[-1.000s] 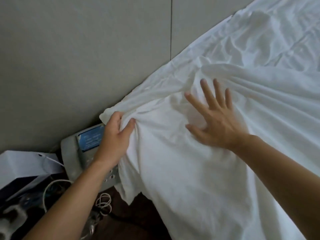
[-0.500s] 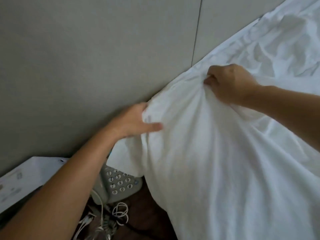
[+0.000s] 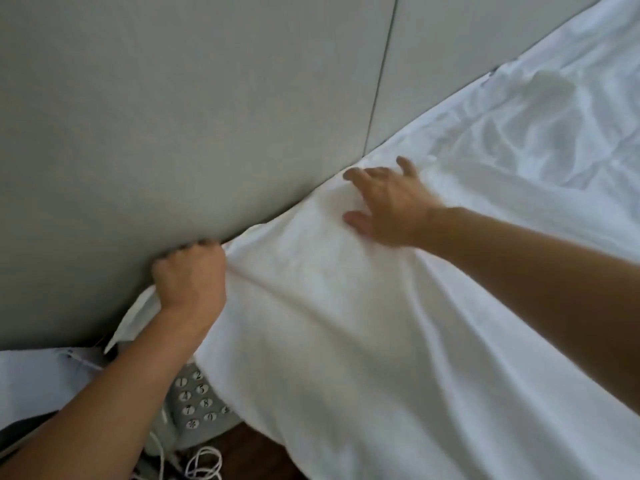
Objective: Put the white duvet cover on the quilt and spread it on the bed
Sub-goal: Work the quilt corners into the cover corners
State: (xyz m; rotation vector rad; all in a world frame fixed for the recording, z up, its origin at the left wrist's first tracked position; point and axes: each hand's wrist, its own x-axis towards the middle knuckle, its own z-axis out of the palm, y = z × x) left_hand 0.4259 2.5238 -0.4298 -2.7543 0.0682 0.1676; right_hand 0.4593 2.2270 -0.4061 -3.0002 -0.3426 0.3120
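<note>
While your left hand (image 3: 189, 277) grips the corner of the wrinkled white cotton duvet cover (image 3: 346, 341) at the bed's head edge against the grey padded headboard (image 3: 173, 116) and your right hand (image 3: 384, 202) presses it open-fingered, a harder tug could sweep the overhanging cloth across the grey push-button telephone (image 3: 197, 407) below.

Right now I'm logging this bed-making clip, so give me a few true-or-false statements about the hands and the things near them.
1. The left hand grips a corner of the duvet cover. True.
2. The right hand is balled into a fist. False: its fingers lie spread on the cover.
3. A telephone sits below the cover's edge. True.
4. The wall panel is red. False: it is grey.
</note>
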